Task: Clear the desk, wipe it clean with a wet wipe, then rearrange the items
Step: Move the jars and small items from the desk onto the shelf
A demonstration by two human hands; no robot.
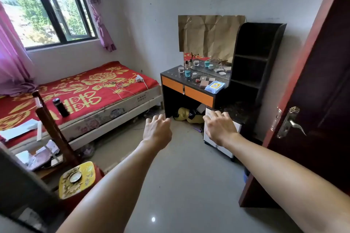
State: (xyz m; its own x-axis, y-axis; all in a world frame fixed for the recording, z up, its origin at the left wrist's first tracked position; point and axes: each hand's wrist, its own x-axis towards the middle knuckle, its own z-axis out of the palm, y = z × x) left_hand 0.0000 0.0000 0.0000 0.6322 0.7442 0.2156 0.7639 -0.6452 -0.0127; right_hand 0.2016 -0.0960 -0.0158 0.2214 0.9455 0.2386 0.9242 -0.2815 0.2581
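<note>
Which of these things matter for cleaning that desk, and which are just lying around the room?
For the job: desk, wet wipe pack, teal jar, clear jar, small flat boxes, left hand, right hand.
Lying about: black bottle on the bed, white charger, yellow stool.

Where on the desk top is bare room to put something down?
The front left corner of the dark speckled desk top, bordered by the clear glass jar and teal jar, is bare. The right side is crowded with small boxes and the blue wet wipe pack.
</note>
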